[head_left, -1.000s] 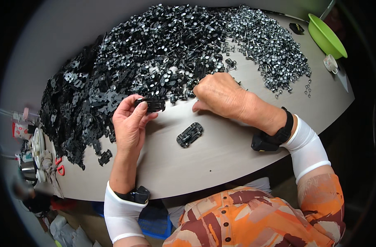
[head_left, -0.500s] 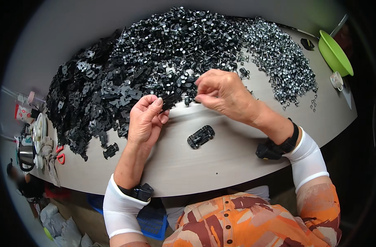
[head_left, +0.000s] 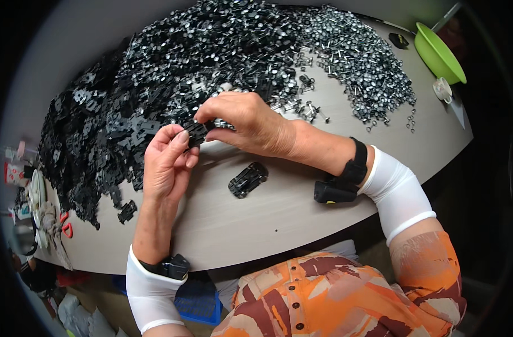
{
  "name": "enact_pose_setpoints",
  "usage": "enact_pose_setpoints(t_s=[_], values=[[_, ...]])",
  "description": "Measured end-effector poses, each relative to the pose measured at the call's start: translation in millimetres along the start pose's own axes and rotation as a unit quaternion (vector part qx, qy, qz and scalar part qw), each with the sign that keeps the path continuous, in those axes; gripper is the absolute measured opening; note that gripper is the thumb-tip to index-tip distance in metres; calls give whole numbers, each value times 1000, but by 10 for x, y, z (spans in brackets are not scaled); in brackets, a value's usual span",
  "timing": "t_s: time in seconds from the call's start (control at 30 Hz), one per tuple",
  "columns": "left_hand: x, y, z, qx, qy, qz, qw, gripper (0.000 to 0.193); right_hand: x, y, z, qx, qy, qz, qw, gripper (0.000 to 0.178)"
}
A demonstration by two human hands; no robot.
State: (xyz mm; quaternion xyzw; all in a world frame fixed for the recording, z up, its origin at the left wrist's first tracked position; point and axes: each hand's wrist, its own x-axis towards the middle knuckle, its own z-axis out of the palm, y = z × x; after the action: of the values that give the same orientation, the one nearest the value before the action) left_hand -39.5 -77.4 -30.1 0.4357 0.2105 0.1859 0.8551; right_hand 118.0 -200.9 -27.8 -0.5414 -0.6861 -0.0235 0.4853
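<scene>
My left hand (head_left: 168,160) is closed, thumb and fingers pinching a black plastic toy car chassis (head_left: 197,133) just in front of the heaps. Thumb and forefinger of my right hand (head_left: 242,123) close about the chassis's right end. Any small part between those fingertips is too hidden to make out. On the table below lies a black toy car base with wheels (head_left: 248,180). Behind my hands rises a big heap of small wheels on axles (head_left: 223,50), dark with bright silvery faces. A pile of flat black chassis pieces (head_left: 79,140) spreads to the left.
Another pile of silvery wheel pairs (head_left: 363,73) lies at the right. Beyond it are a green basin (head_left: 439,53) and a white cup (head_left: 442,90). Red-handled scissors (head_left: 66,224) and a grey cloth (head_left: 53,227) lie at the left edge, near a loose black piece (head_left: 127,211).
My right hand has come leftward from above the wheels to the chassis in my left hand. The whole view has shifted, so the table's things appear farther left.
</scene>
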Motion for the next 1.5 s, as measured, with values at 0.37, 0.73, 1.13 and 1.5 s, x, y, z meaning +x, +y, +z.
enact_pose_setpoints(t_s=[0.37,0.73,1.13,1.5], values=[[-33,-112,38,-41,-37,-26,998,9,-88,-120,-72,-13,-6,24,1000,34],[0,-146,9,-111,-63,-24,992,13,-77,-112,1,-15,14,15,1000,35],[-223,845,-236,766,-60,4,640,16,-104,-189,-54,112,-193,88,971,18],[-49,550,-295,718,5,169,675,28,-5,21,-297,-24,-51,106,993,2]])
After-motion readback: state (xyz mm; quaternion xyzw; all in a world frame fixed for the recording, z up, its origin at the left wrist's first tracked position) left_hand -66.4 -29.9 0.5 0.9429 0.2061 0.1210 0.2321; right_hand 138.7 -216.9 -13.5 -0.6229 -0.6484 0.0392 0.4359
